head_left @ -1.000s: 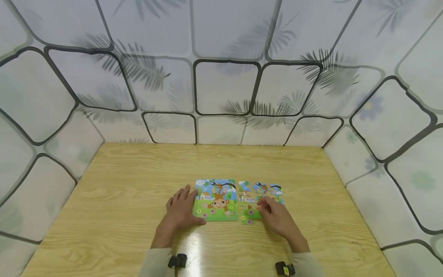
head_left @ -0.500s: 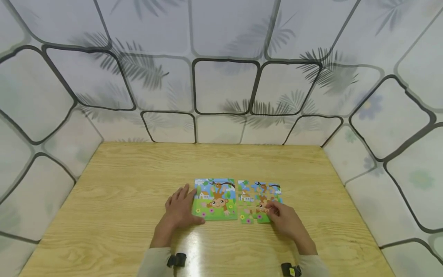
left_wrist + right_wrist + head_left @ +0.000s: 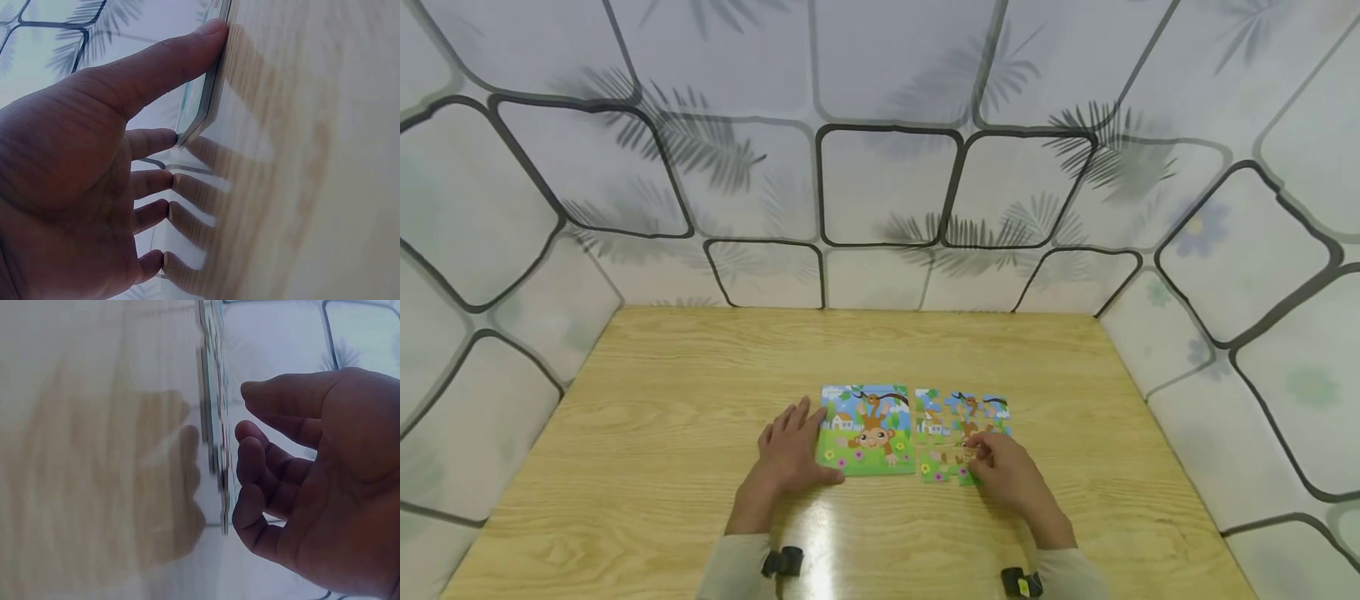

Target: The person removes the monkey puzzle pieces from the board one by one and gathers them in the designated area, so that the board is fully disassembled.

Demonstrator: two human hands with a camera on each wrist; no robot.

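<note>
A finished monkey picture card [image 3: 868, 429] lies on the wooden table [image 3: 700, 375]. Just right of it lies a jigsaw puzzle [image 3: 958, 417] of the same picture, its pieces loosely joined. My left hand [image 3: 792, 450] lies flat at the card's left edge, thumb along its near edge; the left wrist view shows the left hand [image 3: 94, 162] with straight fingers touching the card's edge [image 3: 203, 106]. My right hand [image 3: 1003, 471] rests on the puzzle's near right pieces. In the right wrist view the right hand [image 3: 300, 462] has bent fingers beside the puzzle's edge [image 3: 215, 425] and nothing pinched.
Patterned white walls [image 3: 887, 183] with dark outlines and palm-leaf prints enclose the table at the back and both sides. Bare wood lies left of the card, behind both pictures and right of the puzzle. A dark wrist strap [image 3: 784, 564] sits on each sleeve.
My right hand went from the puzzle's middle to its near right corner, then slightly left. The near-row pieces now sit closer into the puzzle. My left hand has not moved.
</note>
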